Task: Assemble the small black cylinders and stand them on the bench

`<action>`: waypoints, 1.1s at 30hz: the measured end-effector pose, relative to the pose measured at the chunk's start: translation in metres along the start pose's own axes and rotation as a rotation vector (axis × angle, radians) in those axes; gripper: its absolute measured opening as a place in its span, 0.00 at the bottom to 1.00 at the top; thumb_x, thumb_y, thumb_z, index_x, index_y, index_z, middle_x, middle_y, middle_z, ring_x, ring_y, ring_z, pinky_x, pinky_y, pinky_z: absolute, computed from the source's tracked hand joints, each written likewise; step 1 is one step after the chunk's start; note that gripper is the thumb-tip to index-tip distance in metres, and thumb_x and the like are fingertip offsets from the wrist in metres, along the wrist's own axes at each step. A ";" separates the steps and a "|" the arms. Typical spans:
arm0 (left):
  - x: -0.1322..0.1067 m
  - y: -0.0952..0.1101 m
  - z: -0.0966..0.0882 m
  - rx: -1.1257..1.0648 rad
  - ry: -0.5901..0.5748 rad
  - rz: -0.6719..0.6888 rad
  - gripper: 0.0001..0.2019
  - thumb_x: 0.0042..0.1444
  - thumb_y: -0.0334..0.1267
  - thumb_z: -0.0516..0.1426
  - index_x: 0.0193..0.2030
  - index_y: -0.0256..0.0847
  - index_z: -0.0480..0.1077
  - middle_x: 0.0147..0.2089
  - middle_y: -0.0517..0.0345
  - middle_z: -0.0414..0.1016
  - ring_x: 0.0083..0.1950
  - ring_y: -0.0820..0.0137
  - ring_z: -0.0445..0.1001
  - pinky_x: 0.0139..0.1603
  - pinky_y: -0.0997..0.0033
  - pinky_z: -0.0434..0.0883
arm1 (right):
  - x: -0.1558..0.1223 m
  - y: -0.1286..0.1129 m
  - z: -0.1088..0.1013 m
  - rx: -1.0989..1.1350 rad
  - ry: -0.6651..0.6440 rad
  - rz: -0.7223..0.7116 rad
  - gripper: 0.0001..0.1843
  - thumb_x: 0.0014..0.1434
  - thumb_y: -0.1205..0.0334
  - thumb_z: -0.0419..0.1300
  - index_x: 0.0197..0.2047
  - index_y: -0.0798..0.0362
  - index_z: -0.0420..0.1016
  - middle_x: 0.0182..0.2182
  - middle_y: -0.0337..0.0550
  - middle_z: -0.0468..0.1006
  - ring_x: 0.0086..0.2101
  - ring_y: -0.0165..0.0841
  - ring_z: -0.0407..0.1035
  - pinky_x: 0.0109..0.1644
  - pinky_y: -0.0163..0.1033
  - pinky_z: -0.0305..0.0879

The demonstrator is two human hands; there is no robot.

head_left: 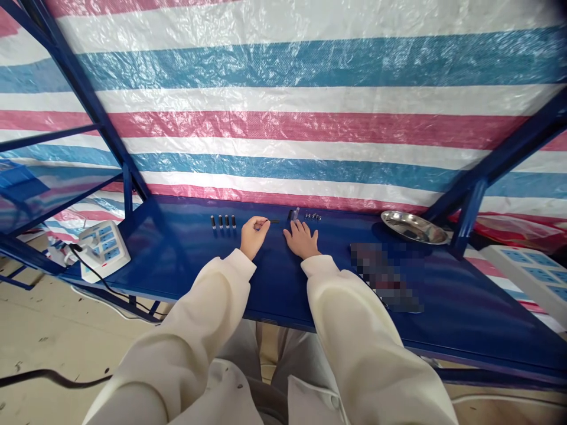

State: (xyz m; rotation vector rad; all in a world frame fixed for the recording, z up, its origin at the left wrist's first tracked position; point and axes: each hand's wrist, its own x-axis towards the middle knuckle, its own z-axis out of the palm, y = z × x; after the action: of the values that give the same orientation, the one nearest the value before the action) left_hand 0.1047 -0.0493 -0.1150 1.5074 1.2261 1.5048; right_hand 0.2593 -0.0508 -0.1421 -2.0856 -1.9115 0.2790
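L hand (254,234) curled, pinching thin dark rod (271,221) by one end just over the blue surface (186,260), R hand (302,238) flat, fingers spread, holding nothing, prob. bracing near small clear part (295,212), w/ four dark cylinders (222,222) upright in a row, handy at left.

A makeshift workshop is suggested: a blue steel worktop (186,260) is framed by striped tarpaulin (283,118), with a power strip (104,251) at left and bare concrete floor (53,330).
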 end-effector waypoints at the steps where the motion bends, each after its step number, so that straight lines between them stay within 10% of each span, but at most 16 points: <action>1: 0.001 -0.001 0.000 -0.022 0.016 -0.018 0.07 0.50 0.38 0.59 0.33 0.37 0.71 0.32 0.56 0.74 0.31 0.74 0.70 0.36 0.72 0.69 | -0.003 -0.001 0.000 0.008 -0.004 -0.023 0.29 0.65 0.51 0.39 0.65 0.54 0.53 0.65 0.52 0.53 0.64 0.43 0.43 0.62 0.65 0.38; 11: 0.004 -0.006 -0.001 -0.072 0.064 -0.038 0.07 0.51 0.37 0.58 0.34 0.36 0.70 0.33 0.56 0.72 0.30 0.75 0.70 0.36 0.72 0.70 | -0.006 -0.008 -0.005 0.526 0.296 -0.322 0.13 0.60 0.61 0.46 0.43 0.57 0.66 0.40 0.53 0.73 0.40 0.36 0.68 0.48 0.43 0.64; 25: 0.005 -0.008 -0.001 -0.080 0.021 -0.090 0.06 0.49 0.37 0.60 0.34 0.37 0.70 0.31 0.58 0.74 0.26 0.77 0.69 0.32 0.74 0.70 | -0.004 -0.007 -0.009 0.952 0.498 -0.197 0.16 0.59 0.47 0.49 0.37 0.52 0.64 0.25 0.37 0.67 0.27 0.29 0.64 0.35 0.37 0.63; 33: -0.001 0.005 -0.003 -0.177 -0.164 -0.151 0.10 0.47 0.41 0.62 0.32 0.36 0.72 0.29 0.56 0.75 0.26 0.77 0.69 0.29 0.74 0.70 | 0.001 -0.005 -0.004 1.124 0.358 -0.226 0.18 0.55 0.44 0.53 0.35 0.52 0.65 0.23 0.35 0.66 0.22 0.26 0.59 0.27 0.33 0.57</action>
State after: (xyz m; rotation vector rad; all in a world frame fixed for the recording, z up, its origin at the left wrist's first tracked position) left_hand 0.1027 -0.0527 -0.1101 1.3611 1.0567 1.3260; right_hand 0.2565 -0.0499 -0.1363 -1.0660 -1.2584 0.6727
